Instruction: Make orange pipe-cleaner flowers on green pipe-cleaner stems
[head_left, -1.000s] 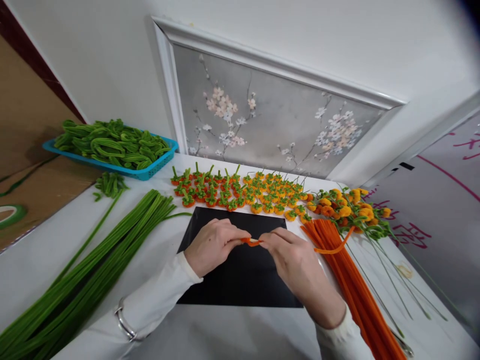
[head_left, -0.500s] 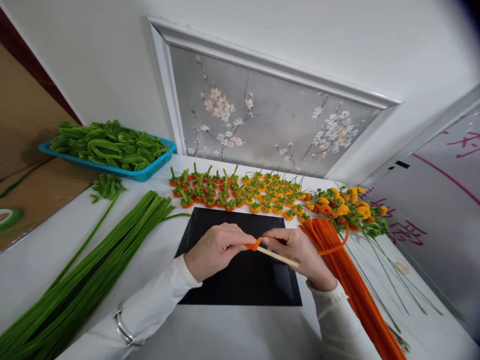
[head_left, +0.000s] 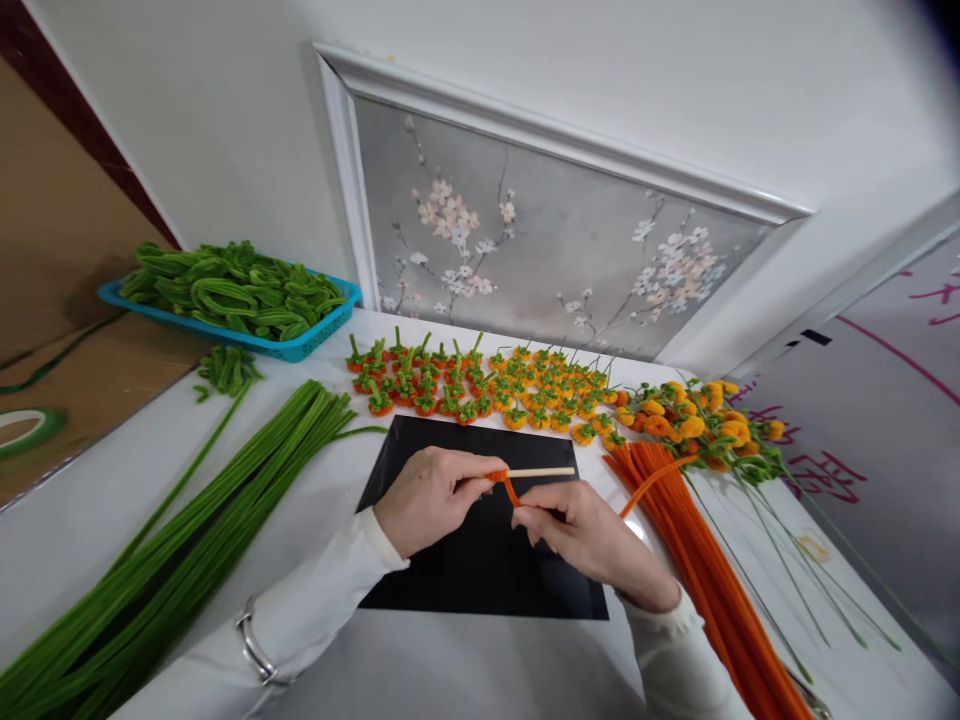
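Note:
My left hand pinches a thin wooden stick around which an orange pipe cleaner is coiled close to the fingertips. The bare end of the stick points right. My right hand, closed below the stick, grips the running length of that pipe cleaner; its tail passes behind the hand and sticks out to the right. Both hands are above a black mat on the white table. To the right of my right hand lies a bundle of orange pipe cleaners.
Long green pipe cleaners lie at the left. A blue basket of green looped pieces stands at the back left. Rows of small orange pumpkins and yellow pumpkins line the back, beside stemmed orange pieces.
My right hand has come down from the stick to below it, drawing the pipe cleaner downward. The stick has swung to nearly level. The view has shifted slightly.

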